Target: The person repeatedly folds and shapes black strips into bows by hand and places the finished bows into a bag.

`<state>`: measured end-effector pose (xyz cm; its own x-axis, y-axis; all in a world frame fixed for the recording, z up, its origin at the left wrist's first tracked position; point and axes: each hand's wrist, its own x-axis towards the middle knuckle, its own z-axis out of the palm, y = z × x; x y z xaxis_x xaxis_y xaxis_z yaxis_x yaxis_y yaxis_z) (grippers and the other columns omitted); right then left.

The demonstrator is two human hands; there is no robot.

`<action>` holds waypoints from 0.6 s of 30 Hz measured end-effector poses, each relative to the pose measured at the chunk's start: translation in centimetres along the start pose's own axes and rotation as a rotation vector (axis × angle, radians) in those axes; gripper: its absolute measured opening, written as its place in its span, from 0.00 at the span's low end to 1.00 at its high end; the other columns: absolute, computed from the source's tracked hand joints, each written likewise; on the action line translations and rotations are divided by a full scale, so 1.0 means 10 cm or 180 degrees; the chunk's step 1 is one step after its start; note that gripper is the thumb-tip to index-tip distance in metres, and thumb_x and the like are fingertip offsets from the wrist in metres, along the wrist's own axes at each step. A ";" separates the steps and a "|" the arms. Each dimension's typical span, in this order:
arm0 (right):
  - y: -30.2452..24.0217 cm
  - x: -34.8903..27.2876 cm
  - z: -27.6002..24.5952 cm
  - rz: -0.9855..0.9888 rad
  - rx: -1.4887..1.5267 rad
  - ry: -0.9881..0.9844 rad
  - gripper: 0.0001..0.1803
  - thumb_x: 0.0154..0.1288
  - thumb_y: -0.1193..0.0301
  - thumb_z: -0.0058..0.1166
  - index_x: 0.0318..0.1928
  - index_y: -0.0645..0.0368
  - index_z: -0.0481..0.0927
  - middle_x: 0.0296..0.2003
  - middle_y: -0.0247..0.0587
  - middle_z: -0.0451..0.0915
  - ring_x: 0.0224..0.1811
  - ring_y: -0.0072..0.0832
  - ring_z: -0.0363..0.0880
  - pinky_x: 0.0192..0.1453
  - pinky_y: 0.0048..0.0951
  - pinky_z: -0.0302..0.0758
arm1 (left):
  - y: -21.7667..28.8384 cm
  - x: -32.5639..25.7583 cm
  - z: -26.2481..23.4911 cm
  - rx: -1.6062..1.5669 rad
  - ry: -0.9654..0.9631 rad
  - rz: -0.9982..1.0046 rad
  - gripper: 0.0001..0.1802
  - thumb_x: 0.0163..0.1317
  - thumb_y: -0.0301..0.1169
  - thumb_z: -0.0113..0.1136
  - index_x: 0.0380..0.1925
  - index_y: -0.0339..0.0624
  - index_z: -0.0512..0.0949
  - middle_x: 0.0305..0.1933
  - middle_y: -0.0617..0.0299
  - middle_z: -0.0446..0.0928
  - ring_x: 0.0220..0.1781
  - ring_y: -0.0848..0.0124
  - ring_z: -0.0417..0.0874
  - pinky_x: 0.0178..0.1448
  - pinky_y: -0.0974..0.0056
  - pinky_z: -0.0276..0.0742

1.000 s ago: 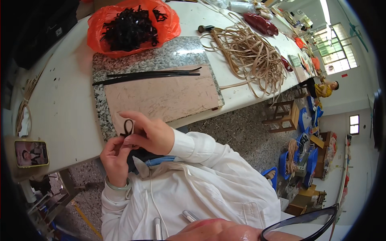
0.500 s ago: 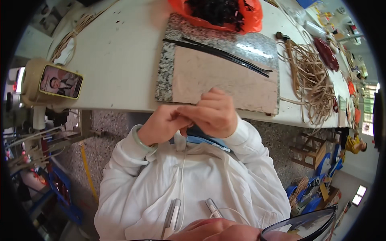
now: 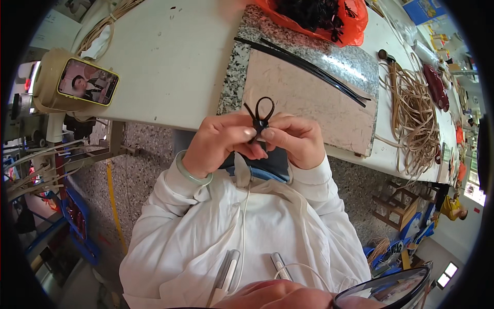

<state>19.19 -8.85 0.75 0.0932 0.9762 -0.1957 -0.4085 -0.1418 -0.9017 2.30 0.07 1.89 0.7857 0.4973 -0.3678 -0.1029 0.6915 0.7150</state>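
Observation:
Between my two hands, just off the table's near edge, is a black cord knot [image 3: 261, 123] with a loop and a short loose end standing up from it. My left hand [image 3: 221, 136] pinches its left side between thumb and fingers. My right hand [image 3: 297, 138] grips the right side, thumb against the knot. The lower part of the knot is hidden by my fingers. Beyond my hands, several long black strips [image 3: 314, 72] lie slanted across a pale board [image 3: 309, 105] on a speckled stone slab [image 3: 232, 77].
A red plastic bag [image 3: 355, 26] of black pieces sits on the slab's far side. To the right lie a hammer [image 3: 387, 55] and a heap of tan cords [image 3: 417, 118]. A phone [image 3: 88, 82] leans on a beige stand at the left. A wooden stool [image 3: 395, 206] stands below the table.
My hands have turned and drawn slightly apart, and the black knot with its loop now shows between them. The table scene has shifted to the right in view.

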 end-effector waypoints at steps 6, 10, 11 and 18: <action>0.09 0.01 0.16 -0.1840 -0.2665 0.0451 0.06 0.51 0.82 0.59 0.31 0.65 0.78 0.26 0.41 0.77 0.25 0.30 0.76 0.28 0.27 0.72 | -0.22 0.08 -0.01 0.0706 0.0751 0.0550 0.15 0.62 0.34 0.58 0.25 0.31 0.77 0.21 0.59 0.76 0.21 0.71 0.80 0.26 0.71 0.79; 0.03 0.01 0.18 -0.2061 -0.3100 0.0581 0.06 0.51 0.82 0.58 0.32 0.65 0.76 0.28 0.42 0.75 0.28 0.32 0.77 0.30 0.28 0.74 | -0.23 0.15 -0.08 0.0201 0.0549 0.0467 0.13 0.63 0.35 0.56 0.28 0.35 0.75 0.22 0.62 0.76 0.22 0.71 0.81 0.24 0.73 0.78; -0.02 0.00 0.17 -0.2060 -0.3102 0.0581 0.06 0.51 0.82 0.58 0.32 0.65 0.76 0.28 0.42 0.75 0.28 0.32 0.77 0.30 0.28 0.74 | -0.18 0.13 -0.07 -0.0366 0.0271 0.0112 0.11 0.64 0.34 0.55 0.31 0.35 0.74 0.23 0.62 0.76 0.23 0.71 0.82 0.25 0.73 0.79; -0.11 -0.07 0.20 -0.0509 -0.0663 0.0447 0.04 0.65 0.78 0.48 0.37 0.67 0.74 0.31 0.36 0.76 0.32 0.19 0.74 0.36 0.20 0.73 | -0.14 -0.02 0.05 0.0230 0.0268 0.0416 0.10 0.66 0.33 0.52 0.34 0.36 0.71 0.25 0.60 0.75 0.23 0.69 0.82 0.23 0.73 0.77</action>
<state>17.82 -9.09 2.68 0.2720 0.9587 -0.0830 -0.1848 -0.0326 -0.9822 2.55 -1.28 1.27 0.7143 0.6248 -0.3154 -0.1542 0.5801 0.7998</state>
